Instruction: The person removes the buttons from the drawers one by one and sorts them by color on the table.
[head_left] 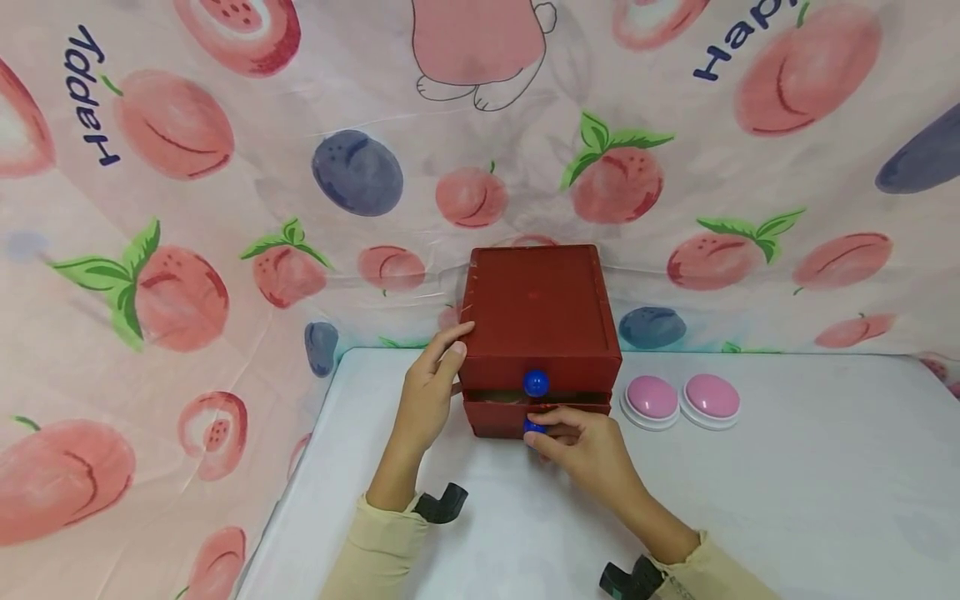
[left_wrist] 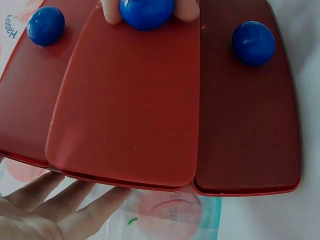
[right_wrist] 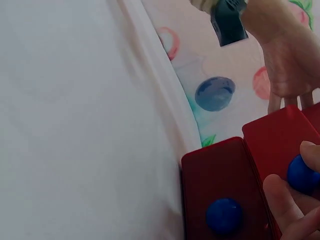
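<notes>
A dark red chest of drawers [head_left: 536,300] with round blue knobs stands on the table. My right hand [head_left: 588,450] pinches the knob [left_wrist: 146,12] of the middle drawer [left_wrist: 130,110] between thumb and fingers. That drawer juts out a little, leaving a gap under the top drawer's front [left_wrist: 35,105]. The bottom drawer [left_wrist: 245,125] sits further back, its own knob [right_wrist: 224,216] free. On the chest's left side rests my left hand [head_left: 429,400], fingers extended against the wall. The drawer's inside is mostly hidden.
Two pink domed buttons on white bases, one left [head_left: 651,398] and one right [head_left: 711,397], lie to the right of the chest. Behind the white table [head_left: 810,475] hangs a fruit-printed cloth [head_left: 390,325]. Each wrist carries a black mount [head_left: 442,503].
</notes>
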